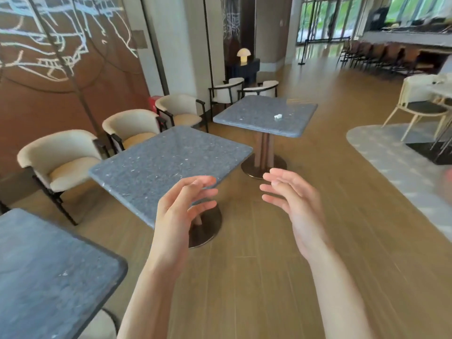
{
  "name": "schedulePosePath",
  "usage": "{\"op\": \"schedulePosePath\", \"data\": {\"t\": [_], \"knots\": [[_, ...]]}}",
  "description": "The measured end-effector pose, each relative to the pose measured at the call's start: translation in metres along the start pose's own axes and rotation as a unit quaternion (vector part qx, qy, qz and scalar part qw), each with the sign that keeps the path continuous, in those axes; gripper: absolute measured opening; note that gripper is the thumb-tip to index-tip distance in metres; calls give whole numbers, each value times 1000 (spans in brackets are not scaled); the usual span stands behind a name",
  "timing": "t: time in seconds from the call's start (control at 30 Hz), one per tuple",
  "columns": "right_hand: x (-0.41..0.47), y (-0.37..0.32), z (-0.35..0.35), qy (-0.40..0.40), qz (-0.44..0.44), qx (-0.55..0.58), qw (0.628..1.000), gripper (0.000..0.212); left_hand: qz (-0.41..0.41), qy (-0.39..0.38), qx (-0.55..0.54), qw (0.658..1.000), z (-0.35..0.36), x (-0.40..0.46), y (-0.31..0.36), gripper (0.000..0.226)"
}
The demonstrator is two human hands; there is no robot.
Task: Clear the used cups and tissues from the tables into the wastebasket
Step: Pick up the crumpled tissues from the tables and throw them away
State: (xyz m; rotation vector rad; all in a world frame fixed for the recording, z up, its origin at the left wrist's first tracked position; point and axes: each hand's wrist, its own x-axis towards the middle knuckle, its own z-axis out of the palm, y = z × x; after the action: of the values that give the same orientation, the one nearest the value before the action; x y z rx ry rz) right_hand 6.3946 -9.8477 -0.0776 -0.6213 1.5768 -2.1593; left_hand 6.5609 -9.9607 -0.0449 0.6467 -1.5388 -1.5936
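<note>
A small crumpled white tissue (278,116) lies on the far grey stone table (244,113), towards its right side. My left hand (181,211) is raised in front of me with fingers spread, over the near corner of the middle grey table (151,165), and holds nothing. My right hand (296,204) hangs to its right above the wooden floor, fingers apart and empty. Both hands are well short of the tissue. No cup and no wastebasket is in view.
A third grey table (49,277) is at the lower left. Cream armchairs (66,162) line the left wall and stand behind the far table. A pale rug (391,162) with a chair lies at the right. Wooden floor stretches ahead between them.
</note>
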Motion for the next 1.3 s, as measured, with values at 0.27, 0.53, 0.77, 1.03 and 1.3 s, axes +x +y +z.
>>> {"op": "schedulePosePath", "data": {"t": [0.27, 0.53, 0.77, 1.03, 1.3], "knots": [[166, 36, -48, 71, 11, -41, 997, 19, -27, -77, -30, 996, 111, 170, -78, 29], [384, 21, -100, 106, -17, -111, 988, 21, -29, -113, -63, 991, 251, 378, -115, 25], [545, 24, -156, 151, -32, -74, 985, 21, -43, -144, -36, 988, 358, 513, -147, 24], [763, 71, -223, 98, 14, -56, 993, 22, -89, -77, -36, 992, 483, 666, -224, 20], [973, 64, -259, 36, 35, -62, 997, 22, -85, 5, -50, 995, 578, 821, -246, 15]]}}
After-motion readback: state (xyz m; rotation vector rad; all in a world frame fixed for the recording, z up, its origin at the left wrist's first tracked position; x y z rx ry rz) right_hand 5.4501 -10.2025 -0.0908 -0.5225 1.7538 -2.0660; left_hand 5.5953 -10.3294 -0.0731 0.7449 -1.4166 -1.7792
